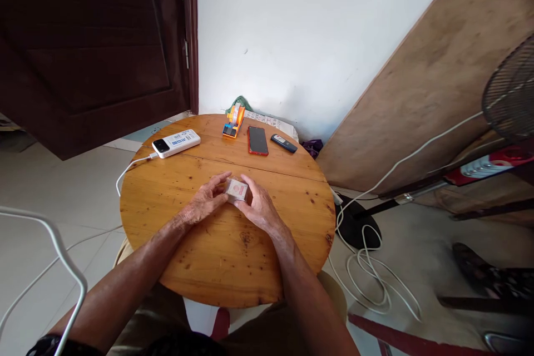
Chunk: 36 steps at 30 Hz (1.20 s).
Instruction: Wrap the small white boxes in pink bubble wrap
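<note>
A small white box with a red mark (pixel 237 189) sits at the middle of a round wooden table (pixel 217 267). My left hand (pixel 205 200) grips its left side with curled fingers. My right hand (pixel 257 203) grips its right side, the thumb resting along the box's near edge. Both hands rest on the tabletop and hold the box between them.
At the table's far side lie a white power bank (pixel 176 143) with a white cable (pixel 125 173), an orange tape dispenser (pixel 234 121), a red-edged phone (pixel 257 140) and a dark remote (pixel 283 143). A fan (pixel 511 94) and coiled white cable (pixel 371 272) are at the right.
</note>
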### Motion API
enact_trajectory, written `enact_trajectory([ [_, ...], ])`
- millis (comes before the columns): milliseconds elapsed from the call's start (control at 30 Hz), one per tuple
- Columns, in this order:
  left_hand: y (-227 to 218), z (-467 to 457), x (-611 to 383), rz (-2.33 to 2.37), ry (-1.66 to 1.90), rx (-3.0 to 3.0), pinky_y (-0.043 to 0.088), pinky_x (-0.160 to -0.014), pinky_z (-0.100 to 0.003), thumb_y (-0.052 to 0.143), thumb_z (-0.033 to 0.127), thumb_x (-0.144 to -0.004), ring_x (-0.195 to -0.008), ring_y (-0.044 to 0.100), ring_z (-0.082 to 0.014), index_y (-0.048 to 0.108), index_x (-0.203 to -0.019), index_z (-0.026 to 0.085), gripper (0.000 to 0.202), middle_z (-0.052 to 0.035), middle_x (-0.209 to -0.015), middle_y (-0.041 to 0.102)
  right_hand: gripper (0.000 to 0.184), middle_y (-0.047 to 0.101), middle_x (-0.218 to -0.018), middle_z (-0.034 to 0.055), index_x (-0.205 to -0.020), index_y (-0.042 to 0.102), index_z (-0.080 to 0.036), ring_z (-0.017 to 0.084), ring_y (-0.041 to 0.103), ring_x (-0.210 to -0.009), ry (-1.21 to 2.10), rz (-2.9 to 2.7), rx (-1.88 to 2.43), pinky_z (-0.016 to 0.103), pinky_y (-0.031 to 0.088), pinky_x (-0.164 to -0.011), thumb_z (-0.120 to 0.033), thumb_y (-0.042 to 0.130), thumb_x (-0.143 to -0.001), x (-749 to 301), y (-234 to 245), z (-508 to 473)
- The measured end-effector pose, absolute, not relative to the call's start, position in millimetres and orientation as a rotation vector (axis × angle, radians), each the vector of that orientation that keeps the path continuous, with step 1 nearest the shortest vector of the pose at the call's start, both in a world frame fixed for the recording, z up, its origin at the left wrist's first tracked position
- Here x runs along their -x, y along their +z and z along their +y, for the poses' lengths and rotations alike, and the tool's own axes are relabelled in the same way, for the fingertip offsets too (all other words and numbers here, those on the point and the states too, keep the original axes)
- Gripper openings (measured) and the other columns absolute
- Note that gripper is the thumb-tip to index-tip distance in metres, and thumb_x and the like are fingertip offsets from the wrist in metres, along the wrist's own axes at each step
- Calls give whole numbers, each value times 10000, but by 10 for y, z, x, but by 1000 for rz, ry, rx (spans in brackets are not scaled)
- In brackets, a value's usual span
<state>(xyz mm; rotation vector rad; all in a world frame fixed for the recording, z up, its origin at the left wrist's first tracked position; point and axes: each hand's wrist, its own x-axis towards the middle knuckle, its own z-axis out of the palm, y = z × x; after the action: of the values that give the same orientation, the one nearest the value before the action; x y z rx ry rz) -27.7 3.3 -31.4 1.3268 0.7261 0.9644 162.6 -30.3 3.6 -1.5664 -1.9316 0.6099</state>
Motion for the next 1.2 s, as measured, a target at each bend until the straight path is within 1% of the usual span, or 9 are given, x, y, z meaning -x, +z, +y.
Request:
enact_trajectory([
  [133, -292, 32, 259, 709, 948, -1329, 444, -1065, -449, 732, 319, -768, -1210, 586, -287, 480, -1441, 198, 728, -129, -1333, 614, 698, 578, -1423, 119, -1439, 476, -213, 306, 548, -1287, 629, -1933, 1553, 501, 409, -1100, -207, 677, -771, -1642, 44, -309],
  [300, -279, 31, 259, 740, 945, -1345, 479, -1010, -426, 728, 275, -747, -1112, 611, -253, 517, -1389, 178, 683, -111, -1193, 657, 707, 597, -1395, 126, -1436, 482, -215, 316, 573, -1252, 647, -1943, 1547, 507, 435, -1071, -198, 682, -758, -1662, 33, -292],
  [533, -257, 12, 282, 809, 941, -1390, 473, -1015, -450, 695, 221, -700, -1097, 600, -256, 518, -1385, 175, 709, -111, -1203, 625, 692, 575, -1418, 103, -1423, 484, -242, 287, 540, -1291, 671, -1956, 1458, 488, 405, -1105, -197, 670, -758, -1686, 73, -320],
  [633, -256, 16, 299, 887, 982, -1414, 469, -1015, -445, 672, 195, -653, -1125, 578, -270, 548, -1359, 172, 717, -113, -1217, 615, 566, 579, -1404, 88, -1328, 559, -245, 259, 525, -1308, 600, -1917, 1376, 457, 387, -1124, -185, 640, -771, -1727, 98, -321],
  [733, -260, 35, 303, 920, 1036, -1397, 476, -999, -423, 663, 192, -623, -1151, 565, -276, 584, -1306, 160, 687, -113, -1201, 639, 361, 625, -1326, 84, -1124, 652, -232, 243, 567, -1250, 537, -1866, 1323, 435, 400, -1105, -167, 628, -770, -1763, 95, -299],
  [833, -272, 68, 297, 958, 1074, -1327, 494, -974, -410, 653, 200, -613, -1066, 605, -248, 619, -1226, 139, 617, -111, -1168, 668, 226, 655, -1271, 68, -981, 671, -242, 241, 598, -1202, 504, -1860, 1309, 433, 409, -1084, -164, 630, -773, -1768, 73, -281],
  [933, -281, 90, 296, 1004, 1119, -1240, 514, -937, -402, 639, 215, -613, -961, 630, -215, 648, -1130, 149, 522, -90, -1121, 693, 183, 666, -1252, 58, -943, 672, -252, 242, 609, -1186, 484, -1859, 1308, 434, 415, -1073, -170, 631, -785, -1754, 55, -280],
  [1000, -271, 82, 298, 1001, 1126, -1218, 517, -923, -395, 646, 225, -618, -941, 632, -208, 655, -1104, 154, 491, -80, -1081, 703, 172, 665, -1252, 58, -941, 676, -253, 242, 608, -1186, 481, -1857, 1310, 434, 418, -1070, -180, 636, -791, -1745, 50, -285],
  [1200, -199, -7, 282, 867, 1005, -1213, 514, -885, -376, 694, 255, -655, -916, 656, -210, 637, -1127, 159, 485, -59, -976, 712, 121, 672, -1238, 59, -926, 698, -263, 241, 623, -1150, 444, -1876, 1306, 433, 437, -1056, -233, 638, -825, -1714, 39, -287],
])
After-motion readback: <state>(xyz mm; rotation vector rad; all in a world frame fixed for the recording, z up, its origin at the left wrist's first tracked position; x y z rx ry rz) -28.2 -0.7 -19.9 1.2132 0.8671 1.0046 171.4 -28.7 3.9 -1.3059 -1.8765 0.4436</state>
